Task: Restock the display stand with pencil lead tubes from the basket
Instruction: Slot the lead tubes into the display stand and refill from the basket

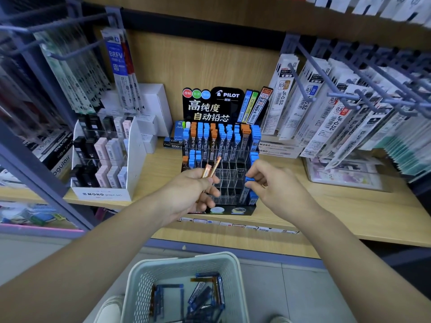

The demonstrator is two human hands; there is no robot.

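A black PILOT display stand (224, 106) with clear slots stands on the wooden shelf; its back rows hold blue- and orange-capped lead tubes, and its front middle slots (229, 183) are bare. My left hand (193, 192) grips two orange lead tubes (211, 170) that point up in front of the stand's left side. My right hand (272, 183) pinches a blue-capped tube (250, 179) at the stand's right column. Below, a pale mesh basket (140, 278) holds several blue and orange lead tubes (203, 297).
A white MONO graph rack (135, 159) of lead cases stands left of the stand. Refill packs hang on hooks at left (77, 73) and right (345, 108). A clear box (345, 176) sits on the shelf at right. The shelf edge (233, 238) runs above the basket.
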